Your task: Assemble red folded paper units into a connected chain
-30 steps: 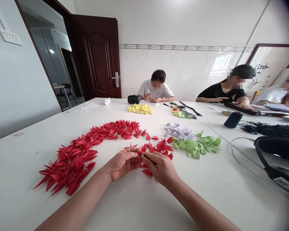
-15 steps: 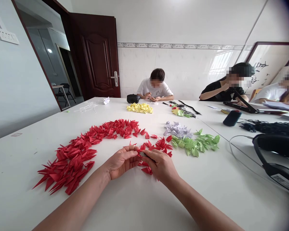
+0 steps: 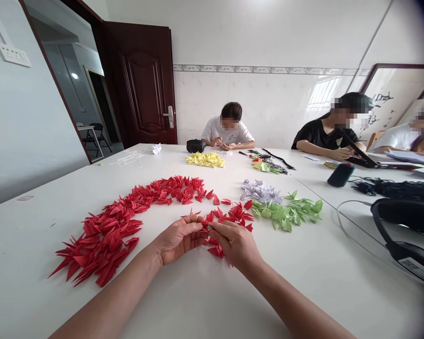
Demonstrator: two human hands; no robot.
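Observation:
My left hand [image 3: 180, 238] is closed in a pinch on a small red folded paper crane [image 3: 205, 225], thumb on top, the other fingers curled beneath. From the other side my right hand [image 3: 238, 241] meets it, thumb and forefinger pressed together at the crane's edge. A small pale grey bit shows at those fingertips; what it is I cannot tell. The fingers hide most of the crane. Just behind and under my hands lies a small group of red paper cranes [image 3: 238, 213]. A long curved heap of red cranes [image 3: 115, 230] spreads to the left.
Lilac paper pieces [image 3: 261, 190] and green ones [image 3: 293, 212] lie to the right, yellow ones [image 3: 205, 160] farther back. Headphones [image 3: 399, 235] with a cable, a dark cylinder [image 3: 341, 174] and black cords [image 3: 395, 188] occupy the right side. Three people sit across the white table [image 3: 183, 301].
My hands stay nearly in place; less of the pale grey bit shows at my right fingertips. The person in black has lowered a hand from the face towards the table.

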